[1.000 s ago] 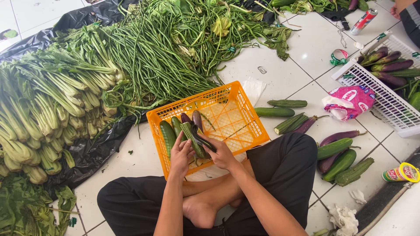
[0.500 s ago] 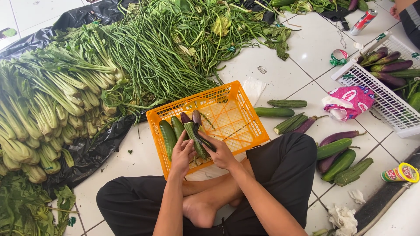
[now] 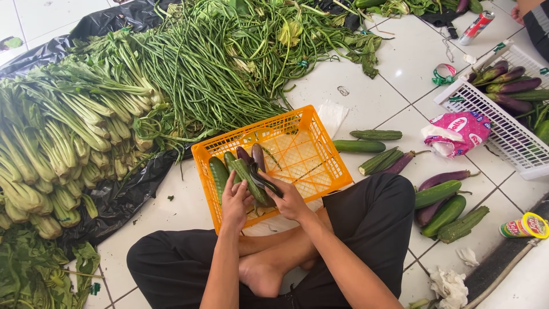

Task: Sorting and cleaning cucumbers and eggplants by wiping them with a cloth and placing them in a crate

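An orange plastic basket (image 3: 320,143) sits on the white tiled floor in front of my crossed legs. At its left end lie green cucumbers (image 3: 218,173) and dark purple eggplants (image 3: 258,155), side by side. My left hand (image 3: 235,201) rests on a cucumber at the basket's near left edge. My right hand (image 3: 287,197) grips a dark eggplant (image 3: 262,182) lying across the others.
Long beans (image 3: 217,68) and leafy greens (image 3: 63,131) lie on black plastic sheeting to the left and behind. Loose cucumbers and eggplants (image 3: 440,200) lie right of my knee. A white basket (image 3: 503,120) of eggplants stands far right, with a pink packet (image 3: 457,130) beside it.
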